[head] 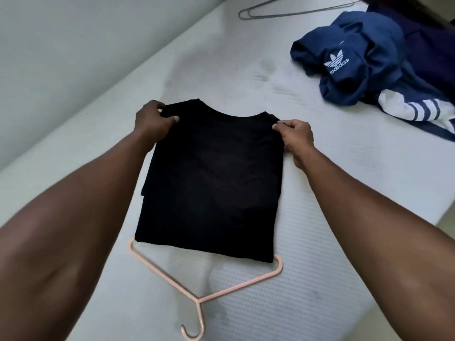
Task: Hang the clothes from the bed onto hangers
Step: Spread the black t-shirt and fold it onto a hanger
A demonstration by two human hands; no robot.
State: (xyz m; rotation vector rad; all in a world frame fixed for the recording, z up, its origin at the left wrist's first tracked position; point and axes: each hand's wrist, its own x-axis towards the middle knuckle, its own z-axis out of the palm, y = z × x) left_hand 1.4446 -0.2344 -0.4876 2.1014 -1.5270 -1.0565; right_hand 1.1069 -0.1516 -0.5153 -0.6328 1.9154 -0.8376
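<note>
Hanger, pink [198,301]: it lies flat on the mattress [344,168] nearest to you, with its hook pointing towards you and its two arms spreading away to the left and right. The far tips of both arms run under the near hem of the black T-shirt [211,183].

T-shirt: it is spread out just beyond the hanger, hem near and collar far. Its sleeves are folded in, so the body shows as a plain dark panel. Whether it rests fully on the mattress or is raised at the collar end cannot be told.

Your left hand [152,124]: the fingers are curled over the left shoulder of the T-shirt with the thumb pressed on top, gripping the cloth.

Your right hand [295,136]: thumb and forefinger pinch the edge of the right shoulder, with the other fingers folded in beneath.

Farther off, to the right: a blue garment [357,62] with a white logo and white stripes lies crumpled on the mattress, well apart from the T-shirt.

Farthest: a grey wire hanger [299,12] lies flat at the far end of the mattress. A pale wall [61,45] runs along the left side.
</note>
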